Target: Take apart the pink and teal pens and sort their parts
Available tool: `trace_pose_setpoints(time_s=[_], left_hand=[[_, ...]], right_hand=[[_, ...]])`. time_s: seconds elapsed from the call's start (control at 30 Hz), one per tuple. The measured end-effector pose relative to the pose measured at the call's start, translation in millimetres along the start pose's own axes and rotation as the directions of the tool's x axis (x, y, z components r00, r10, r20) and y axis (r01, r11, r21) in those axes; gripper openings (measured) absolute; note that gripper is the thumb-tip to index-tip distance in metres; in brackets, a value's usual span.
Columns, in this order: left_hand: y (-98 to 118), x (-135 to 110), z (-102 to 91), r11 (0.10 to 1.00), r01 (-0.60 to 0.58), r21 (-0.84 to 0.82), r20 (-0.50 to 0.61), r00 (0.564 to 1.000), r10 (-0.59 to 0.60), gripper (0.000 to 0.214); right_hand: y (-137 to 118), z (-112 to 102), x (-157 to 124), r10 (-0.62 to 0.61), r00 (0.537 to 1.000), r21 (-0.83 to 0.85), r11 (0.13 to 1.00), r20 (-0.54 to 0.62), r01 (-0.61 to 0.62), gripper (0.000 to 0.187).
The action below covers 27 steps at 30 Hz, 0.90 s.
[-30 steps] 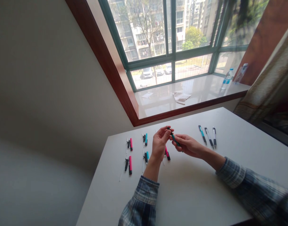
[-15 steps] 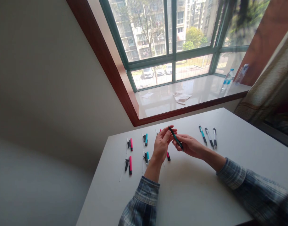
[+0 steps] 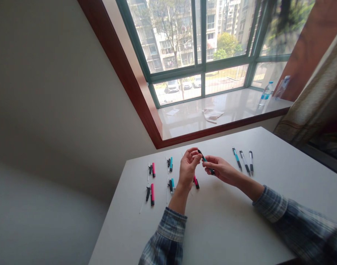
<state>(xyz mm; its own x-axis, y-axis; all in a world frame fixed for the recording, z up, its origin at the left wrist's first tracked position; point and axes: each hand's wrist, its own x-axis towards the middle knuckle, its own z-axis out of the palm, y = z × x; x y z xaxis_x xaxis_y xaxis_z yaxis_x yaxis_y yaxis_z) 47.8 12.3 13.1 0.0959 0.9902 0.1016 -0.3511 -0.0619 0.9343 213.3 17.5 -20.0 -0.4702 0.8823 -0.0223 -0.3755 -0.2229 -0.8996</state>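
I've got the slim teal-and-black pen (image 3: 205, 159) up above the white worktop (image 3: 218, 221), grip clenched on it with both hands: left hand (image 3: 188, 167) at the upper end, right hand (image 3: 220, 170) at the lower end. Just below the pen lies a pink-and-black highlighter (image 3: 196, 182). Right of the pen, three slim retractable pens (image 3: 244, 161); left of it, rows of teal and pink highlighter parts (image 3: 171, 163).

No writing can be read. The 3 pens (image 3: 244, 161) on the white table (image 3: 212, 224) may carry small print, and the water bottle (image 3: 266, 95) beyond the table shows a blue label, but both look too small to tell.
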Motion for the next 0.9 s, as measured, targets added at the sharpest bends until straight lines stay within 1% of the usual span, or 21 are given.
trace_pose_setpoints(time_s=[0.07, 0.13, 0.2, 0.33, 0.43, 0.6, 0.73, 0.8, 0.9], left_hand=[[1.7, -0.4, -0.4, 0.998, 0.057, -0.023, 0.042, 0.998, -0.056, 0.043], [2.6, -1.0, -0.3, 0.993, 0.108, -0.055, 0.088, 0.991, -0.103, 0.044], [2.3, -1.4, 0.4, 0.989, 0.127, -0.074, 0.086, 0.989, -0.120, 0.040], [0.2, -1.1, 1.6, 0.990, 0.095, -0.101, 0.009, 0.995, -0.094, 0.033], [-1.0, -0.2, 0.9, 0.993, 0.063, -0.097, -0.016, 0.998, -0.065, 0.031], [-2.3, 1.3, -2.9, 0.997, 0.032, -0.075, 0.000, 0.999, -0.032, 0.027], [-1.9, 1.3, -3.8, 0.996, 0.009, -0.087, 0.006, 1.000, -0.008, 0.033], [-1.0, 1.0, -3.4, 0.997, 0.000, -0.080, 0.006, 1.000, 0.000, 0.035], [1.3, 0.7, -3.0, 0.998, 0.000, -0.059, -0.020, 1.000, -0.001, 0.032]], right_hand=[[-0.1, -0.7, 0.1, 0.016, 1.000, 0.043, 0.999, 0.003, -0.016, 0.029], [0.2, -1.1, -0.1, 0.030, 0.999, 0.063, 0.997, 0.023, -0.031, 0.030], [1.0, -1.2, -0.2, 0.042, 0.998, 0.063, 0.997, 0.039, -0.045, 0.032], [2.7, -1.6, -0.1, 0.051, 0.998, 0.024, 0.998, 0.041, -0.052, 0.033], [2.7, -2.3, 0.3, 0.032, 0.999, -0.013, 0.999, 0.021, -0.032, 0.033], [1.9, -3.1, 1.4, -0.051, 0.999, -0.129, 0.990, 0.008, 0.052, 0.031], [3.1, -3.7, 2.4, -0.098, 0.995, -0.232, 0.969, -0.036, 0.087, 0.032], [4.2, -4.1, 2.7, -0.111, 0.992, -0.258, 0.961, -0.052, 0.094, 0.032], [5.7, -4.5, 2.9, -0.105, 0.994, -0.259, 0.961, -0.039, 0.092, 0.034]])
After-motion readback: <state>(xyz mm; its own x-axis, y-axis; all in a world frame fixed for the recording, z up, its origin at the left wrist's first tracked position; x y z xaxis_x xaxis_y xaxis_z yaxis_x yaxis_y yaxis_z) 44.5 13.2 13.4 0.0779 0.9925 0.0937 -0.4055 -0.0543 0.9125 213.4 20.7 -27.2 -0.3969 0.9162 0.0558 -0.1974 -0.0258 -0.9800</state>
